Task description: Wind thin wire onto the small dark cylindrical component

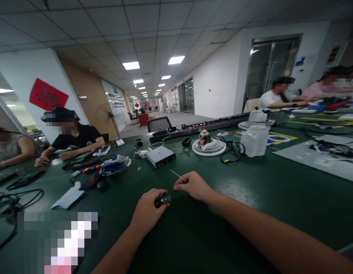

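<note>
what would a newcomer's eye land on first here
Likely the left hand, low centre, gripping a small dark cylinder, and the right hand beside it pinching a thin rod. Next, the red poster on the pillar at left. Beyond the hands lies a round white grille.

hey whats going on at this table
A person is working bare-handed at a green table. The left hand holds a small dark cylinder; the right hand pinches a thin rod, apart from the cylinder. Beyond them sit a silver box and a round white grille. Someone in black sits at the left.
</note>
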`<state>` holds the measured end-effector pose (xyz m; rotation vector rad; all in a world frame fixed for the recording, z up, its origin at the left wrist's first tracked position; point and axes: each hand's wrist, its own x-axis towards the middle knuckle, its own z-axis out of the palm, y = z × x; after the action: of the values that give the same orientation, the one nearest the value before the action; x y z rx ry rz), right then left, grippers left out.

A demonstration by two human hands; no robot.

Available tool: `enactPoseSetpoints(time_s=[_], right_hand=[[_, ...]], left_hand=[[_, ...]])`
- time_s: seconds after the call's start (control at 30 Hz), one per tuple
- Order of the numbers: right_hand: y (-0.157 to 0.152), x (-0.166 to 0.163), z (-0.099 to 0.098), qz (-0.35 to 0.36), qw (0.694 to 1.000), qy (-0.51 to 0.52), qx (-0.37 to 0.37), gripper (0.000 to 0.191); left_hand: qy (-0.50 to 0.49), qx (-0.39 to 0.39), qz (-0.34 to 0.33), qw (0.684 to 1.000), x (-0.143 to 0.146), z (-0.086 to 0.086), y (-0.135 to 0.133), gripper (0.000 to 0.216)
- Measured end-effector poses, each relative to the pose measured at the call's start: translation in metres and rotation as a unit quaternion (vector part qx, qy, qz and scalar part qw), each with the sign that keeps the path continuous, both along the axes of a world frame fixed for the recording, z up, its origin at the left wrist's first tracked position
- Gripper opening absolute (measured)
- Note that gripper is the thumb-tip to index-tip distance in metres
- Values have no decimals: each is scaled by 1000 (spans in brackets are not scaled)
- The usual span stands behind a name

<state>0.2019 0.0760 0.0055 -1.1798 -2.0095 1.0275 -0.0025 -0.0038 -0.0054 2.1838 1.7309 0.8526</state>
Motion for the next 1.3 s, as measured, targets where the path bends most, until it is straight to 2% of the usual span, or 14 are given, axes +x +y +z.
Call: enactPoseSetpoints(time_s=[0.1, 0.3, 0.4, 0.63, 1.0, 1.2, 1.3], right_hand=[[-7, -10, -4, 26, 998, 54, -4, 17], [-12, -11, -3, 42, 995, 7, 86, 12], [-13, -12, -3, 61, 995, 16, 72, 11], [-17, -14, -3, 51, 995, -15, 87, 15], [-6, -4, -8, 147, 988, 27, 45, 17], [-14, -6, -6, 120, 984, -29, 128, 8], [-17, -8, -6, 89, 987, -31, 127, 12]], left_hand=[[-6, -4, -9, 1000, 4, 2, -3, 32], [-7, -12, 2, 1000, 6, 5, -5, 36], [0, -11, 5, 1000, 6, 5, -6, 36], [0, 1, 12, 1000, 8, 6, -7, 33], [2, 5, -11, 1000, 6, 7, -7, 30], [16, 16, -50, 999, 2, 4, -6, 30], [13, 25, -59, 998, 0, 4, -5, 33]])
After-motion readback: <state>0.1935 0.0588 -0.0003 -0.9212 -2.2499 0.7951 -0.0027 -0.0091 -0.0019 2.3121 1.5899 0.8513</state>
